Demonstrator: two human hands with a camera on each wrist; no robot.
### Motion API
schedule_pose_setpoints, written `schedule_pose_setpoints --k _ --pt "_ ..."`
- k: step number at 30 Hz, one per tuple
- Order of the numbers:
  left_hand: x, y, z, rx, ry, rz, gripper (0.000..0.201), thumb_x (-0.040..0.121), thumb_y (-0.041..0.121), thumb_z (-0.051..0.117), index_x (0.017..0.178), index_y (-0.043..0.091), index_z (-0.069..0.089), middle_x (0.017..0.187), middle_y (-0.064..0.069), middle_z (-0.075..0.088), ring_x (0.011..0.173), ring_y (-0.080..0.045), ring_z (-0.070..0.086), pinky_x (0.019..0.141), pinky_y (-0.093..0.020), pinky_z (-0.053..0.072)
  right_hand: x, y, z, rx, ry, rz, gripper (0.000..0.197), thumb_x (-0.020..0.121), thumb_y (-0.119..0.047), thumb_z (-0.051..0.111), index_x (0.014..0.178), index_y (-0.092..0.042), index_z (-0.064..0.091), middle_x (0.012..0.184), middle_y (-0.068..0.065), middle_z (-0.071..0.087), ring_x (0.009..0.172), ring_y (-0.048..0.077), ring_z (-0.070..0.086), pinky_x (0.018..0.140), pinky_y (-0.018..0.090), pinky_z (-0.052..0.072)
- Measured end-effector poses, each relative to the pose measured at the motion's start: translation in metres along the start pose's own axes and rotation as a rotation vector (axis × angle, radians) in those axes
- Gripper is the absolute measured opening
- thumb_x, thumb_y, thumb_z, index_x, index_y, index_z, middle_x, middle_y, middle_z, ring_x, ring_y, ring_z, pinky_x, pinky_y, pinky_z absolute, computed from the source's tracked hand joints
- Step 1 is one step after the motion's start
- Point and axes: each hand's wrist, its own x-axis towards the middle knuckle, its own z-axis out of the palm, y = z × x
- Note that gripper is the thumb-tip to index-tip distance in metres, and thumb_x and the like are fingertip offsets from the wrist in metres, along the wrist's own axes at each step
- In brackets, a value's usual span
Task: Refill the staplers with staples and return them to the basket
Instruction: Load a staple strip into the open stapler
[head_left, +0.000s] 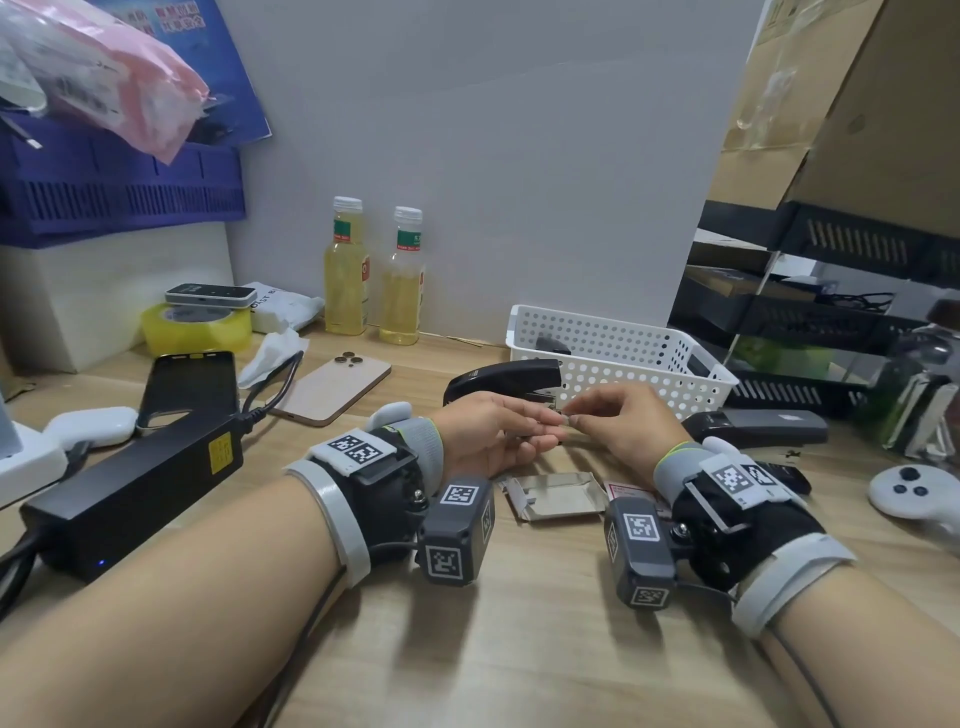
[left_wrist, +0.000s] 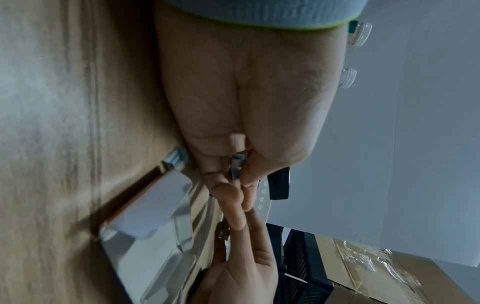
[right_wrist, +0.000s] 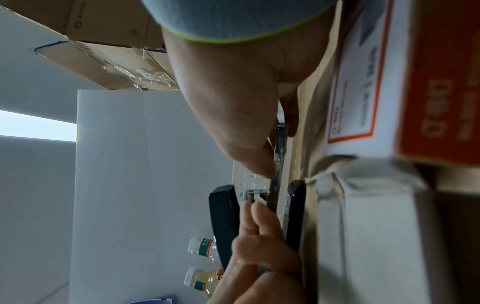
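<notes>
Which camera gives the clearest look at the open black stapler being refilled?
The right wrist view: the open stapler shows its raised top, metal channel and base apart, with the staple strip at the right hand's fingertips. The head view shows only its top behind both hands. The left wrist view shows a dark sliver behind the left hand.

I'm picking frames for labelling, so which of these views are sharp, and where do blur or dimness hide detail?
Head view: evenly lit and sharp; the open black stapler and white perforated plastic basket read clearly, with wide-angle bending at the edges. Left wrist view: dim, the left hand in shade, the box below smeared. Right wrist view: the orange-and-white cardboard staple box is blurred; the right hand is soft.
</notes>
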Motion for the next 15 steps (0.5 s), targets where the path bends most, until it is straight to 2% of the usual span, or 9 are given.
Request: schedule_pose_setpoints --k 3,5,6,9,12,15 --pt "-0.001 0.001 0.000 0.014 -0.016 -0.008 0.031 0.099 -0.011 0.034 0.108 -0.006 0.063 0.100 -0.020 0.069 0.075 -0.015 0.073 0.060 -0.016 0.054 -0.005 -0.008 -0.004 0.063 0.062 -0.065 0.010 0.088 -0.019 0.070 0.095 -0.022 0.078 0.092 -0.008 0.075 0.093 0.012 0.070 0.091 0.028 0.053" --pt "-0.003 0.004 0.000 0.056 -0.028 -0.034 0.031 0.101 -0.010 0.032 0.107 -0.006 0.063 0.092 -0.016 0.069 0.066 -0.012 0.069 0.054 -0.014 0.051 -0.009 -0.014 -0.006 0.081 0.056 -0.106 0.013 0.092 -0.018 0.065 0.094 -0.020 0.077 0.093 -0.007 0.076 0.095 0.010 0.069 0.087 0.019 0.050" --pt "-0.005 0.007 -0.001 0.096 -0.038 -0.047 0.032 0.101 -0.009 0.032 0.106 -0.005 0.063 0.087 -0.014 0.067 0.061 -0.010 0.065 0.050 -0.013 0.047 -0.010 -0.015 -0.006 0.091 0.027 -0.096 0.013 0.094 -0.019 0.063 0.094 -0.020 0.076 0.093 -0.006 0.077 0.095 0.010 0.070 0.089 0.019 0.050" --pt "-0.012 0.020 -0.015 0.275 -0.091 -0.098 0.033 0.101 -0.009 0.030 0.105 -0.002 0.062 0.076 -0.006 0.056 0.051 -0.006 0.050 0.042 -0.013 0.034 -0.012 -0.013 -0.004 0.087 -0.051 -0.043 0.014 0.095 -0.025 0.061 0.095 -0.021 0.075 0.095 -0.007 0.077 0.099 0.010 0.070 0.098 0.031 0.050" --pt "-0.020 0.029 -0.029 0.508 -0.079 -0.133 0.028 0.103 0.002 0.037 0.105 0.001 0.064 0.069 -0.002 0.048 0.046 -0.004 0.036 0.040 -0.015 0.024 -0.016 -0.014 -0.010 0.038 -0.055 -0.032 0.014 0.096 -0.026 0.060 0.092 -0.022 0.073 0.096 -0.009 0.076 0.099 0.009 0.069 0.092 0.028 0.049" --pt "-0.033 0.034 -0.030 0.724 -0.040 -0.171 0.018 0.099 0.012 0.053 0.103 0.007 0.070 0.062 0.005 0.051 0.046 -0.004 0.034 0.041 -0.016 0.024 -0.024 -0.021 -0.017 -0.018 -0.019 -0.080 0.013 0.095 -0.028 0.061 0.093 -0.025 0.074 0.094 -0.014 0.073 0.093 0.001 0.064 0.082 0.020 0.045"
